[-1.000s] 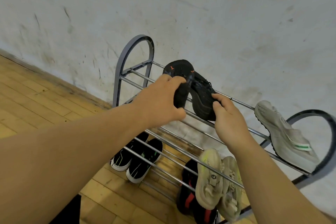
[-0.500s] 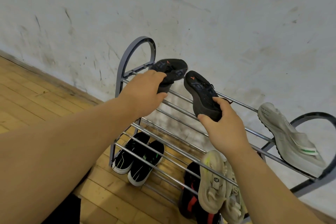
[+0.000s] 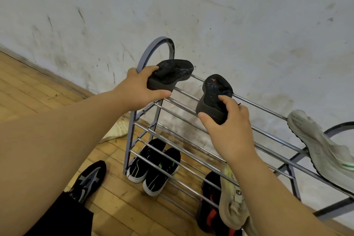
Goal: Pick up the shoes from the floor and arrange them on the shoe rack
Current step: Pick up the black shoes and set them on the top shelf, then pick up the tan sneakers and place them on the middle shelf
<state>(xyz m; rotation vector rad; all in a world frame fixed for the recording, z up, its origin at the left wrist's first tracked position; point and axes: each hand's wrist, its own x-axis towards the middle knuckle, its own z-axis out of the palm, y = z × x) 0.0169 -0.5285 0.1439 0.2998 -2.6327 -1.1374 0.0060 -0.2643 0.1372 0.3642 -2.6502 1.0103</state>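
Against a scuffed wall (image 3: 249, 15), left hand (image 3: 141, 86) grips one black mesh sneaker (image 3: 173, 73) by the heel, right hand (image 3: 228, 128) its mate (image 3: 214, 92), toes pointing far across the grey metal shoe rack (image 3: 268, 110).

Grey shoe (image 3: 321, 147) partly beyond right edge

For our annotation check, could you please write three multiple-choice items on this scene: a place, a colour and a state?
1. Where is the pale grey shoe? A) floor B) rack's top tier, right end C) in a hand
2. The mark on the black shoe in the right hand is: A) orange-red B) blue C) yellow
3. The left hand is: A) hanging empty B) gripping a second black shoe C) pressing the wall
Answers: 1 B, it lies across that tier; 2 A, the small mark shows orange-red; 3 B, it curls round the shoe.
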